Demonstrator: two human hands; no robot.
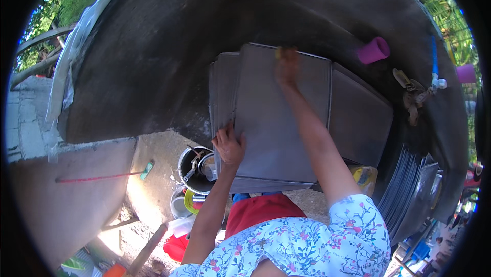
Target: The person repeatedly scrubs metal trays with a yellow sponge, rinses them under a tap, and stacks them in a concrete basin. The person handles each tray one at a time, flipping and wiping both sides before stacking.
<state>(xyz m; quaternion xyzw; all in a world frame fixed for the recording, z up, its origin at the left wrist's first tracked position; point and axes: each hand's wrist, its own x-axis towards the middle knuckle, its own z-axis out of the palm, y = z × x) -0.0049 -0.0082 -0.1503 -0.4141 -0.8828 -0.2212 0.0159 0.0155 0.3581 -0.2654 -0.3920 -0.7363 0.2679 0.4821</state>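
A stack of flat grey metal sheets (264, 135) lies before me, with the top sheet turned slightly against those beneath. My left hand (231, 145) rests on the stack's left side, fingers spread near the top sheet's edge. Near the far edge of that sheet, my right hand (287, 66) presses down, blurred by motion. Its fingers are round a small yellow pad (278, 53), mostly hidden and too blurred to name more closely. Another grey sheet (358, 114) sticks out on the right, lower than the top one.
A dark concrete basin wall (153, 46) curves around the stack. To the right are a pink cup (374, 50), a blue pipe with a white tap (437, 81), a brush (401, 78) and upright metal sheets (401, 185). A pot of utensils (184, 169) stands at lower left.
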